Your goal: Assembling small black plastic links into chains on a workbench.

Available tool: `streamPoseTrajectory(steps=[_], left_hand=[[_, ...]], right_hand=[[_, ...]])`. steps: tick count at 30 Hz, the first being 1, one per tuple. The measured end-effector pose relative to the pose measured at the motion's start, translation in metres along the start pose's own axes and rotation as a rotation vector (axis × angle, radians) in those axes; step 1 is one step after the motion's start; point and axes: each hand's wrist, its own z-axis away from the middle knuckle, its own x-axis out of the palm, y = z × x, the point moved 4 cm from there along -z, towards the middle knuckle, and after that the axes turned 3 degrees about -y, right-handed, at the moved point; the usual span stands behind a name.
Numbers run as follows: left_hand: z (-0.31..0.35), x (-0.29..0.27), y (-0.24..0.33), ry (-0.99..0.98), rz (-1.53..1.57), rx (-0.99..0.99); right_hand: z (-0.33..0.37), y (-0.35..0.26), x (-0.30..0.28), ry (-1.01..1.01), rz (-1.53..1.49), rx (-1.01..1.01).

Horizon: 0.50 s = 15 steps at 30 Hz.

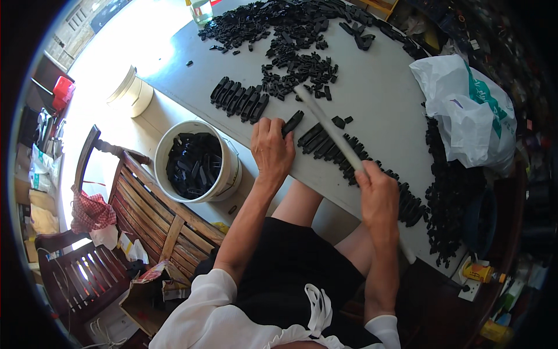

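Note:
My left hand (272,150) is closed on a black elongated plastic piece (294,122) at the table's near edge. The fingers of my right hand (379,191) wrap round a long pale rod (332,129). Its far tip points at the loose black parts; its other end shows past my right wrist. Beneath the rod, a slanting row of black plastic pieces (322,145) runs along the table edge toward the right. Another neat row of black pieces (238,100) lies beyond my left hand. What my left fingertips touch underneath is hidden.
Heaps of small black parts (299,70) cover the far part of the grey table (383,99). A white bucket (164,185) of black pieces stands left of the table, beside a wooden chair (154,209). At right lie a white plastic bag (465,110) and more black parts (450,198).

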Motion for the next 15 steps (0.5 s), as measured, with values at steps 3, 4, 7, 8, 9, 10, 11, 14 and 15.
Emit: streamPoseTrajectory(steps=[3,4,7,8,9,10,11,14,15], left_hand=[[0.001,0.000,-0.003,-0.007,-0.025,-0.012],[0.000,0.002,-0.002,-0.064,0.003,0.052],[-0.002,-0.002,0.006,-0.049,0.008,0.088],[-0.005,-0.009,0.003,0.044,-0.057,0.062],[-0.010,-0.013,-0.006,0.113,-0.142,0.020],[-0.018,-0.018,-0.012,0.148,-0.212,-0.009],[-0.026,-0.023,-0.016,0.184,-0.281,-0.039],[-0.028,-0.020,-0.024,0.149,-0.301,-0.048],[-0.027,-0.019,-0.024,0.121,-0.297,-0.039]], right_hand=[[0.007,0.003,-0.010,0.051,-0.123,0.002],[0.009,0.006,-0.011,0.069,-0.176,-0.009],[0.016,0.016,-0.014,0.050,-0.221,-0.002],[0.018,0.017,-0.012,0.048,-0.222,-0.003],[0.020,0.019,-0.011,0.054,-0.210,-0.019],[0.022,0.019,-0.009,0.060,-0.198,-0.034],[0.023,0.020,-0.007,0.060,-0.200,-0.036],[0.025,0.019,-0.002,0.037,-0.196,-0.047],[0.025,0.019,-0.001,0.024,-0.188,-0.036]])
